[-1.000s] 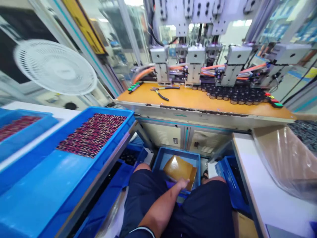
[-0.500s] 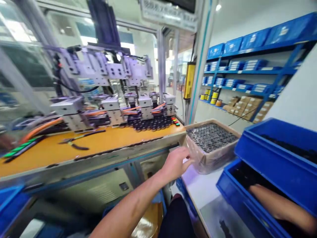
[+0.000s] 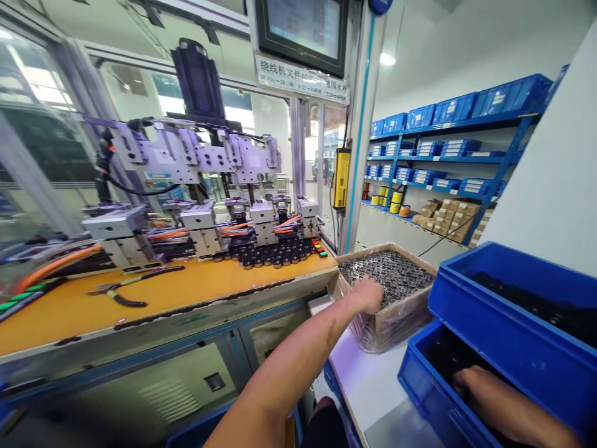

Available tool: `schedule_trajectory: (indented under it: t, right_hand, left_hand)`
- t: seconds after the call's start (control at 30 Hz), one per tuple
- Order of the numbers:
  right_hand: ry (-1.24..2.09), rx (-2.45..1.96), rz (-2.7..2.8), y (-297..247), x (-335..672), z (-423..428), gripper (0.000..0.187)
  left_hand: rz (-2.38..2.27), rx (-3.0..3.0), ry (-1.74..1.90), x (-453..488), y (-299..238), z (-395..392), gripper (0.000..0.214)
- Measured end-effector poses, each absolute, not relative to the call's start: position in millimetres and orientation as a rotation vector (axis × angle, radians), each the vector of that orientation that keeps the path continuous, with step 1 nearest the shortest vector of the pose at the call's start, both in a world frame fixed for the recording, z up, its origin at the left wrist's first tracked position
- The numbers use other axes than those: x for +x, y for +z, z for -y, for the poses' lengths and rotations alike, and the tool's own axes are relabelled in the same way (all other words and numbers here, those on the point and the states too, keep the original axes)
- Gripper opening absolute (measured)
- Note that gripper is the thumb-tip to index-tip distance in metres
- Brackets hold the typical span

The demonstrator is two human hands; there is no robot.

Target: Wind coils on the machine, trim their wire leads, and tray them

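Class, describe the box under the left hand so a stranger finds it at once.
Find the orange-topped machine bench; off its right end, on a white table, stands a cardboard box. Unlike the blue bins beside it, it is brown, plastic-lined and full of small dark parts.

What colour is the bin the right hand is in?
Blue bin, clearest in the head view.

Two blue bins (image 3: 489, 305), one box (image 3: 396, 320), one pliers (image 3: 122, 288).
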State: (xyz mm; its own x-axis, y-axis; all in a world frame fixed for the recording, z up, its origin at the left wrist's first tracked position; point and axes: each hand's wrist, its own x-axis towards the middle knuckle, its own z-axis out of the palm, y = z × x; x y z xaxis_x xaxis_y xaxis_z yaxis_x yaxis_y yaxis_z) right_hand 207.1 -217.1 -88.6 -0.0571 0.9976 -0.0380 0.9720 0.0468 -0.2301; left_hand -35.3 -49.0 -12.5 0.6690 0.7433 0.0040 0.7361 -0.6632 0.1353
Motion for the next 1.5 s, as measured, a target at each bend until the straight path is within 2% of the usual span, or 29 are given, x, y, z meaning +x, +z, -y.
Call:
schedule_trajectory:
  t: [0.13,0.27,0.4,0.57,0.7,0.8,0.9,1.03,1.13,1.37,1.5]
  right_hand:
    - [0.351,-1.938,2.191,-108,229,209,0.014]
    - [0.393,-1.889,2.21,-126,243,201,0.014]
    - [0.293,-1.77,2.247,-129,242,201,0.011]
    - [0.137,-1.662,2.248,-115,238,198,0.006]
    - [-0.013,-1.558,2.131,-74,206,207,0.018]
    - [-0.115,-1.412,2.035,-34,154,223,0.016]
    - [0.006,-1.081,2.129,-9,95,241,0.009]
    - [0.279,-0.82,2.18,-8,41,267,0.014]
    - [0.405,-0.715,2.168,-18,28,280,0.019]
    - [0.434,-0.68,2.134,-26,32,285,0.019]
    - [0.466,-0.674,2.136,-27,33,285,0.018]
  left_hand:
    - [-1.241,2.712,-0.037,-33,-12,46,0.027]
    - [-1.259,2.636,0.016,-25,-10,45,0.027]
    - [-1.232,2.52,0.29,-31,-2,54,0.026]
    - [-1.027,2.261,0.808,-83,-10,114,0.01]
    - [-0.914,1.924,1.047,-138,-48,192,0.025]
    - [-0.696,1.512,1.175,-167,-69,235,0.043]
    - [-0.52,1.177,1.204,-179,-69,257,0.037]
    - [-0.527,1.195,1.219,-180,-59,272,0.024]
    - [-0.539,1.166,1.205,-177,-59,280,0.023]
    - [-0.486,1.114,1.28,-165,-66,284,0.014]
    - [-0.521,1.169,1.32,-164,-69,284,0.033]
